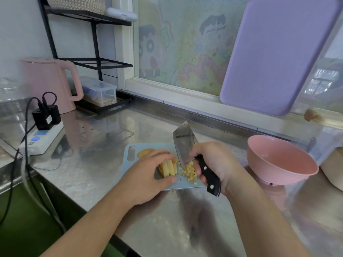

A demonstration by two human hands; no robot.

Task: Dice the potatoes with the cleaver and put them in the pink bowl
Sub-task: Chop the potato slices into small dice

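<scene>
On a small pale blue cutting board [130,149] lie yellow potato strips [169,168], held together by my left hand [148,169], whose fingers curl over them. My right hand [213,160] grips the black handle of a cleaver [182,145]. Its blade stands on edge just right of the strips. A heap of small potato dice [189,172] lies to the right of the blade. A few potato slices [145,152] sit at the board's far side. The pink bowl [278,160] stands to the right of the board, and I see nothing inside it.
The board sits on a steel counter [96,138]. At the left are a pink kettle [50,82], a power strip with black plugs [42,134] and a clear box [100,91] under a black rack. A purple board [278,52] leans on the window. A cream vessel [332,167] stands beyond the bowl.
</scene>
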